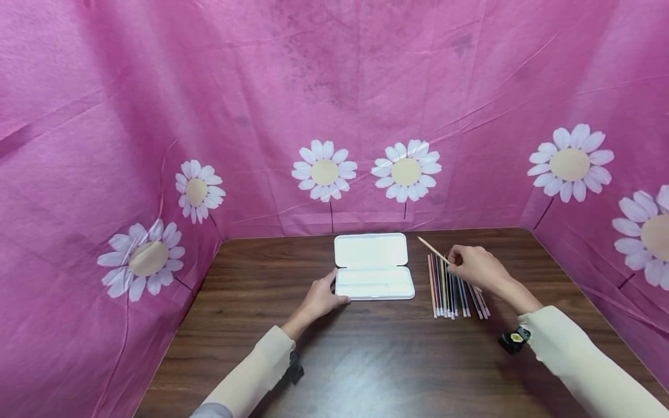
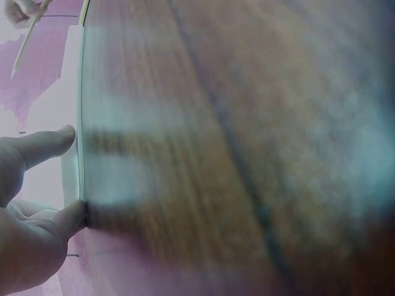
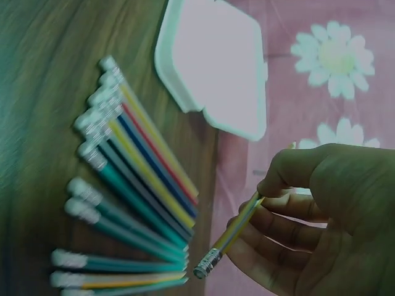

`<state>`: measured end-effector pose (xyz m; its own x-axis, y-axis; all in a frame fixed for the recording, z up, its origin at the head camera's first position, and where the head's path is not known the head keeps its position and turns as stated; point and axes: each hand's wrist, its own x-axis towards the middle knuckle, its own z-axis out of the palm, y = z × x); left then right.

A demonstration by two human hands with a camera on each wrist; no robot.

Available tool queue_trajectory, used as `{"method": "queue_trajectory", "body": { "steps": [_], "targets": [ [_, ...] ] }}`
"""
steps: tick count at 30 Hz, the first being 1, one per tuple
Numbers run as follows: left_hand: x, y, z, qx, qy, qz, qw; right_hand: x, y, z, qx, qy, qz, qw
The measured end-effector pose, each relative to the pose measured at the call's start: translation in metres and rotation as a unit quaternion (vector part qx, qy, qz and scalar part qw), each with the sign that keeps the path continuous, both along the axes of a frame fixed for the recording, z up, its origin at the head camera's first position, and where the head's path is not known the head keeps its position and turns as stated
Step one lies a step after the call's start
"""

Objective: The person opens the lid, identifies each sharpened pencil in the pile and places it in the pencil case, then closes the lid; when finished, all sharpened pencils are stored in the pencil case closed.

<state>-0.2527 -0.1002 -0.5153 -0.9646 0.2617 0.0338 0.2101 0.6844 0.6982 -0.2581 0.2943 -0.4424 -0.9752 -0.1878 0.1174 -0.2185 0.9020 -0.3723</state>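
Observation:
A white pencil case [image 1: 374, 284] lies with its lid [image 1: 370, 250] raised behind it. My left hand [image 1: 320, 297] holds its near left corner, with the thumb at the front edge and the other fingers along the left side. My right hand [image 1: 478, 267] pinches a yellow-striped pencil [image 3: 237, 223] above the table, its point toward the upper left and its eraser end near the palm side. Beneath that hand, several pencils [image 1: 443, 290] in various colours lie side by side, eraser ends toward me. The right hand covers part of this row.
The brown wooden table [image 1: 366, 360] meets a pink cloth [image 1: 261, 116] with white daisies behind it and at both sides. A small black device [image 1: 514, 340] sits at the right wrist, another [image 1: 295, 368] at the left.

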Motion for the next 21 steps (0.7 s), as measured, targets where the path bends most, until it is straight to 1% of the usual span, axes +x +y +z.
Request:
{"method": "queue_trajectory", "body": {
  "steps": [7,12,16,21],
  "targets": [
    [-0.001,-0.001,0.0,-0.004,-0.009,-0.001,0.9999,-0.008,-0.031,0.016,0.017,0.009,0.052,0.9985],
    [-0.003,-0.001,0.0,-0.003,-0.015,-0.003,0.9999,-0.015,-0.052,0.024,0.029,0.008,0.091,0.9954],
    [-0.002,-0.001,0.001,-0.001,-0.016,-0.004,0.9999,-0.02,-0.067,0.025,0.039,0.01,0.122,0.9918],
    [-0.003,-0.001,0.001,-0.004,-0.009,-0.004,0.9999,-0.025,-0.083,0.027,0.051,0.025,0.165,0.9847]
  ]
}}
